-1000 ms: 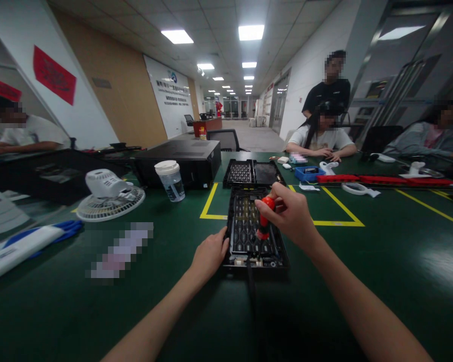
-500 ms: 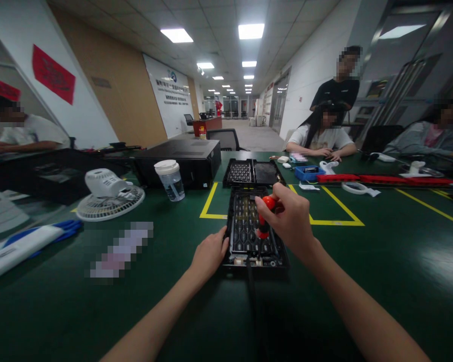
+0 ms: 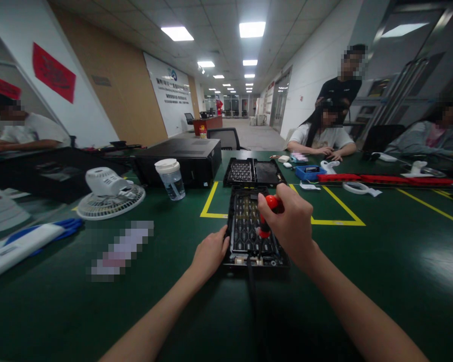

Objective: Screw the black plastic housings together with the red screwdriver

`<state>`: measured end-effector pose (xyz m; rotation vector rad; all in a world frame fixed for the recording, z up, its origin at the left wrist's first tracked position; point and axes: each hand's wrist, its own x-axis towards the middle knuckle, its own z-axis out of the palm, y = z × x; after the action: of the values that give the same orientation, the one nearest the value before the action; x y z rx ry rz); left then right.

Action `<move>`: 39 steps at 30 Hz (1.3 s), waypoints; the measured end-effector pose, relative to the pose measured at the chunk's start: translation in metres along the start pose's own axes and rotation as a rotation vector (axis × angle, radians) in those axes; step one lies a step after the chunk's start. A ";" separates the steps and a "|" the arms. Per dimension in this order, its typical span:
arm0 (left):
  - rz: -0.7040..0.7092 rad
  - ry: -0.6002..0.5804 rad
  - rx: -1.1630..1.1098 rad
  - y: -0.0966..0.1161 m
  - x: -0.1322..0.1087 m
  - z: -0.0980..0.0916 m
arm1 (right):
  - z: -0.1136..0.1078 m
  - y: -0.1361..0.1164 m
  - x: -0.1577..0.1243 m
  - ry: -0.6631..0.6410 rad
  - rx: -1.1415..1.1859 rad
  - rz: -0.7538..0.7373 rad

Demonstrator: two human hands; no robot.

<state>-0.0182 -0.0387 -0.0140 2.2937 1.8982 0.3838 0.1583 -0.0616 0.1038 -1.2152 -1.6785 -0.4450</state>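
A black device casing (image 3: 241,229) lies on the table before me. It has a grid of dark cells inside, pale parts along its near edge and a black cable running toward me. My left hand (image 3: 210,253) grips the casing's left edge. Above its right half, my right hand (image 3: 292,218) is closed around a red-and-black screwdriver (image 3: 264,224), held nearly upright. The screwdriver's tip points down at the casing's near end, by a pale part; whether it sits in a screw is too small to tell.
Behind the casing lies an open black case (image 3: 240,171) with rows of small pieces. Left stand a lidded clear cup (image 3: 170,180), a white fan (image 3: 109,193) and a large black box (image 3: 181,153). Rightward are a blue tray (image 3: 310,173) and a tape roll (image 3: 355,188). People sit around the table.
My right hand and the screwdriver have shifted very slightly, with the tip staying at the casing's near end. My left hand keeps its place. The standing person in the background leans a little rightward.
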 end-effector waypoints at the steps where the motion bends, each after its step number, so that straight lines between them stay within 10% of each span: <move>1: 0.007 0.006 0.002 0.000 0.000 0.000 | 0.001 0.000 0.000 0.007 -0.006 0.002; 26: -0.019 -0.020 -0.003 0.001 -0.001 -0.005 | 0.006 0.007 0.004 -0.103 0.256 0.099; 39: -0.008 -0.016 -0.006 0.002 -0.001 -0.005 | 0.020 0.021 0.007 -0.554 1.322 0.340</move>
<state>-0.0183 -0.0400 -0.0085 2.2778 1.8962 0.3685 0.1668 -0.0338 0.0956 -0.5494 -1.6033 1.1586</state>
